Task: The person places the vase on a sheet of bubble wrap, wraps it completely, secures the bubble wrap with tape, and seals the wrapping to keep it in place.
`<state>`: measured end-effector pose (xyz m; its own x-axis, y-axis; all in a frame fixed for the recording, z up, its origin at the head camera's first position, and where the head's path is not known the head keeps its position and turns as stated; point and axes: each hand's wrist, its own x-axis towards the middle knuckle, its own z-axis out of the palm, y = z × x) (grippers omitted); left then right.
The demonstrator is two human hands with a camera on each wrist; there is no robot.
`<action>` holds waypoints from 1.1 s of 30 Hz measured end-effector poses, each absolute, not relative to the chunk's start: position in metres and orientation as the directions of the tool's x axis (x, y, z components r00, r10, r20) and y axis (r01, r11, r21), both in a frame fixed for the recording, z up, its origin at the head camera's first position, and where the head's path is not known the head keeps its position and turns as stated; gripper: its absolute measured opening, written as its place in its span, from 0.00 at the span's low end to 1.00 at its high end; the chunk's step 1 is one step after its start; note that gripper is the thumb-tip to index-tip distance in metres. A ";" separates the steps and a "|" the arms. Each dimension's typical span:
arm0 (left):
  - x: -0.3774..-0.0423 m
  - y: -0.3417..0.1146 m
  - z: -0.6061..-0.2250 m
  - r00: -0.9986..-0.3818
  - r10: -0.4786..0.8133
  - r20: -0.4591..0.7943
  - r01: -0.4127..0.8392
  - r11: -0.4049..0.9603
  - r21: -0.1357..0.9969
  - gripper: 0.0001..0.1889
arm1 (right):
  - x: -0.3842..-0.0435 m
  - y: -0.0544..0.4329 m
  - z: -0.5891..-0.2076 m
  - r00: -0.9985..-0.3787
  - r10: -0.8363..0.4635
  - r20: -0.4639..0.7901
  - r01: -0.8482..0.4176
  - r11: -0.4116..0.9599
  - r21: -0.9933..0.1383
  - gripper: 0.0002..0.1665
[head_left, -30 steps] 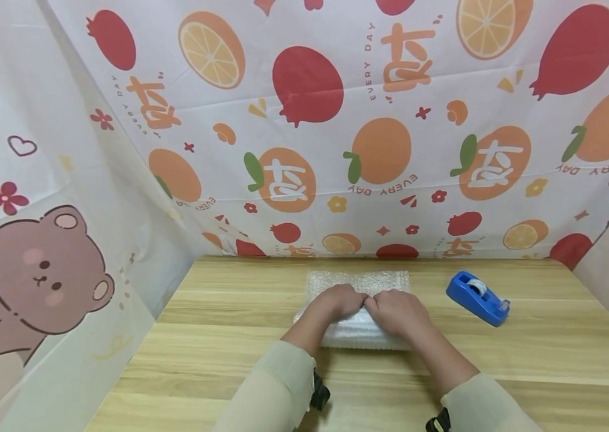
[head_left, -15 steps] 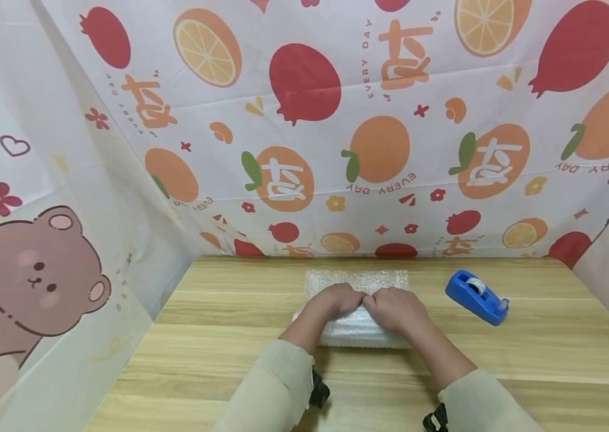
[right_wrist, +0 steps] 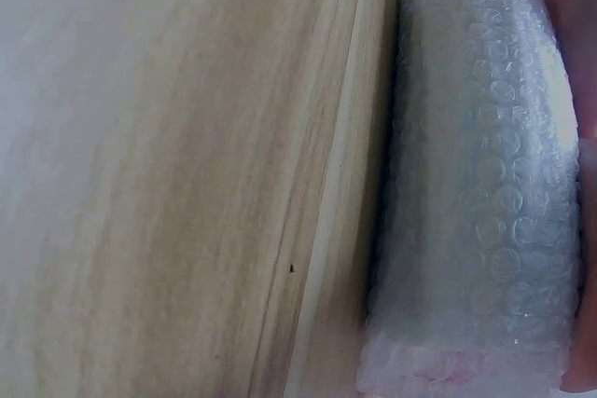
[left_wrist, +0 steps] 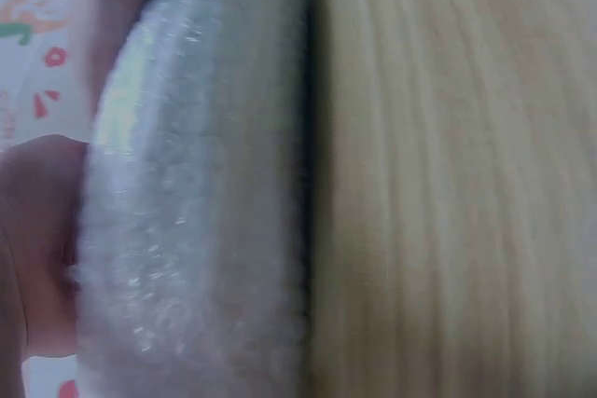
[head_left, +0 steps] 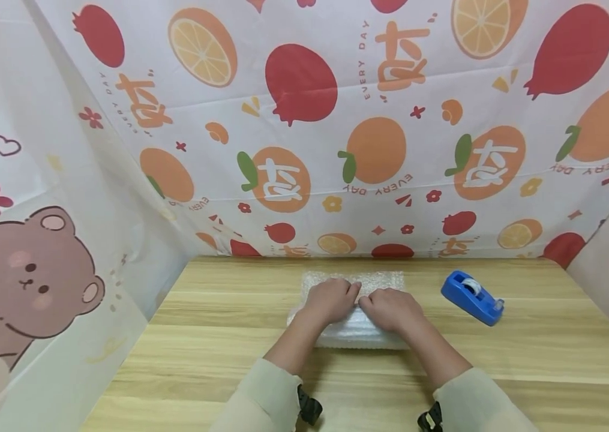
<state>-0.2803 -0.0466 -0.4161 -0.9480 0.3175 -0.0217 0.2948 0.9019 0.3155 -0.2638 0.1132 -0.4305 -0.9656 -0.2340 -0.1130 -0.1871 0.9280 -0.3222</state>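
A bundle of clear bubble wrap [head_left: 358, 333], rolled or folded over, lies on the table with a flat flap at its far side; whatever is inside cannot be made out. On its upper left part is my left hand [head_left: 331, 299], fingers bent, fingertips mostly hidden. My right hand [head_left: 393, 309] holds the upper right part with curled fingers, its thumb near the middle. A small gap separates the two hands. In the left wrist view, bubble wrap [left_wrist: 196, 193] fills the middle beside part of a hand [left_wrist: 42, 240]; the right wrist view shows the bubble wrap [right_wrist: 485, 156] along its near side.
A blue tape dispenser [head_left: 471, 298] with a roll of tape stands right of the bundle on the wooden table [head_left: 218, 360]. A fruit-printed cloth [head_left: 304, 132] hangs behind the table, and a bear-printed cloth [head_left: 34, 276] hangs at the left.
My left hand has shifted slightly up and left, opening a small gap from the right hand. The right hand and the bundle stay nearly in place. The head view has turned slightly right.
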 end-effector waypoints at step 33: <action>-0.248 -0.060 -0.424 -0.924 0.380 0.042 0.382 0.908 0.175 0.26 | -0.287 0.117 -0.424 -0.929 -0.277 -0.247 -0.166 0.904 -0.393 0.33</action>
<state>-0.2479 -0.0599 -0.4236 -0.9239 0.3803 0.0424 0.3816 0.9076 0.1750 -0.2870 0.1166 -0.4236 -0.9286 -0.2772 -0.2467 -0.1655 0.9044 -0.3934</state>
